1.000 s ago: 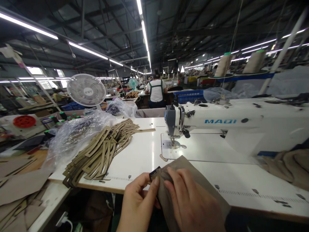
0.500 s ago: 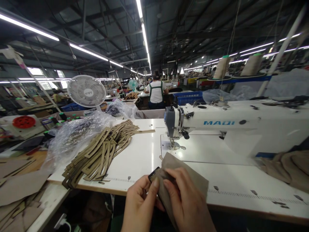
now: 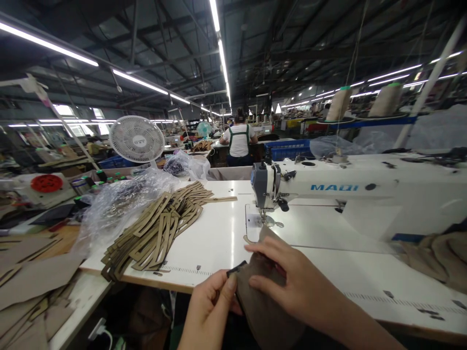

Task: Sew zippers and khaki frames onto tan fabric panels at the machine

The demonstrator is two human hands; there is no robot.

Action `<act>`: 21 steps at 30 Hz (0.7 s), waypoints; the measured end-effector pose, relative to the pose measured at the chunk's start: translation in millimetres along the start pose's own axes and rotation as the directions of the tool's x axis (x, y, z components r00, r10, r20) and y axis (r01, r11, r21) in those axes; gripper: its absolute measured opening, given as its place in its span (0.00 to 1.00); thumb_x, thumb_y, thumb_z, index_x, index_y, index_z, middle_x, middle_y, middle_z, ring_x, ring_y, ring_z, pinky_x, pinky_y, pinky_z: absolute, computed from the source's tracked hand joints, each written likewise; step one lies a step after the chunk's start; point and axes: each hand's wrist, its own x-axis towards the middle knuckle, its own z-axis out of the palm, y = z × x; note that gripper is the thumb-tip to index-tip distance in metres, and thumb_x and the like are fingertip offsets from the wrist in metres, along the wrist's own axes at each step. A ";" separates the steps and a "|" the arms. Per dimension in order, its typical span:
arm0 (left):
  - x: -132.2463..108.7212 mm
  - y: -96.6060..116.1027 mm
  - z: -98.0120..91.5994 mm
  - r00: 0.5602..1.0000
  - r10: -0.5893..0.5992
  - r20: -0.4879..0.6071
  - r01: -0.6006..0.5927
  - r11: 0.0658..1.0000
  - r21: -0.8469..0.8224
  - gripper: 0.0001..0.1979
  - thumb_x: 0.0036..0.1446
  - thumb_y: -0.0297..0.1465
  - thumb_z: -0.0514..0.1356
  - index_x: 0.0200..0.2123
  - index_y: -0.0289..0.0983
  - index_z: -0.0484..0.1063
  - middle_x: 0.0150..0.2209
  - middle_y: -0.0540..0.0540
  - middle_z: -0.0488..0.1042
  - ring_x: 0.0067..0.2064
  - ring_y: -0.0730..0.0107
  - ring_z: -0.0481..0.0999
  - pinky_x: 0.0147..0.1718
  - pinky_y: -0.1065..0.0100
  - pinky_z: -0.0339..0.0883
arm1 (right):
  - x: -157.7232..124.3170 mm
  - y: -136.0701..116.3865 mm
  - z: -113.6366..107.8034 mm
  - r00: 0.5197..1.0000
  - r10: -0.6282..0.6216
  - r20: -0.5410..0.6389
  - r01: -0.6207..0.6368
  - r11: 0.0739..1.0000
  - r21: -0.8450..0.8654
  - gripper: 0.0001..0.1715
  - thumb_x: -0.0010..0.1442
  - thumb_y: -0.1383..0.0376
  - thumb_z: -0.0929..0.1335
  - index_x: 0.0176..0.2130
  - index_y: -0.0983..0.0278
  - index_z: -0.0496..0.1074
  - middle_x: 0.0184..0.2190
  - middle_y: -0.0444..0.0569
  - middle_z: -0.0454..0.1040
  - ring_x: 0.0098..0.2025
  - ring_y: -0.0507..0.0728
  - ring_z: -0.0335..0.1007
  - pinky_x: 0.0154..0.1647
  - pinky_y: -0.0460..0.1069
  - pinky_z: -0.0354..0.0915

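Observation:
A grey-brown fabric piece (image 3: 268, 304) with a dark edge hangs over the front edge of the sewing table (image 3: 215, 233). Its upper corner lies toward the needle area. Thumb and fingers of my left hand (image 3: 215, 299) pinch its dark left edge. My right hand (image 3: 288, 272) has the cloth between thumb and fingers, with the fingertips stretched over the upper part; some fingers are hidden. Just beyond is the white sewing machine (image 3: 339, 187), its presser foot (image 3: 264, 218) apart from my hands.
Several olive frame-shaped pieces (image 3: 160, 228) are piled on the left beside a clear plastic bag (image 3: 124, 199). Folded brown cloth (image 3: 438, 257) lies at the right. Behind stand a white fan (image 3: 136, 139), a blue crate (image 3: 288, 148) and a seated person (image 3: 238, 141).
My right hand has shifted its hold toward the fabric's upper part, fingers reaching further out. The fabric has turned and hangs lower over the table edge. My left hand keeps its pinch.

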 end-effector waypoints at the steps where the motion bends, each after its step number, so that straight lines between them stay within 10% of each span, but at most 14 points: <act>1: -1.0 -0.4 -1.3 1.000 -0.003 0.012 0.003 1.000 0.009 0.22 0.50 0.49 0.61 0.22 0.34 0.72 0.21 0.50 0.69 0.25 0.71 0.68 0.26 0.74 0.65 | 3.9 0.0 -2.4 0.999 0.012 0.040 -0.011 1.000 -0.014 0.13 0.48 0.70 0.72 0.36 0.61 0.71 0.33 0.45 0.70 0.34 0.55 0.68 0.33 0.48 0.65; 15: -2.6 -17.4 -5.7 0.999 -0.028 0.019 0.030 0.996 -0.085 0.19 0.47 0.44 0.65 0.34 0.34 0.75 0.28 0.47 0.72 0.28 0.69 0.71 0.26 0.74 0.67 | -6.6 4.4 18.5 0.896 -0.397 -0.196 0.355 0.909 -0.217 0.11 0.59 0.72 0.58 0.28 0.63 0.65 0.22 0.43 0.67 0.24 0.51 0.63 0.24 0.45 0.58; 21: -4.0 -14.2 -10.3 1.000 -0.010 0.011 0.010 1.000 -0.015 0.19 0.48 0.46 0.64 0.32 0.34 0.76 0.25 0.48 0.72 0.27 0.71 0.68 0.27 0.74 0.63 | -3.6 3.5 21.9 0.961 -0.243 -0.129 0.240 0.970 -0.040 0.09 0.57 0.72 0.61 0.29 0.63 0.68 0.23 0.42 0.69 0.26 0.51 0.66 0.25 0.45 0.59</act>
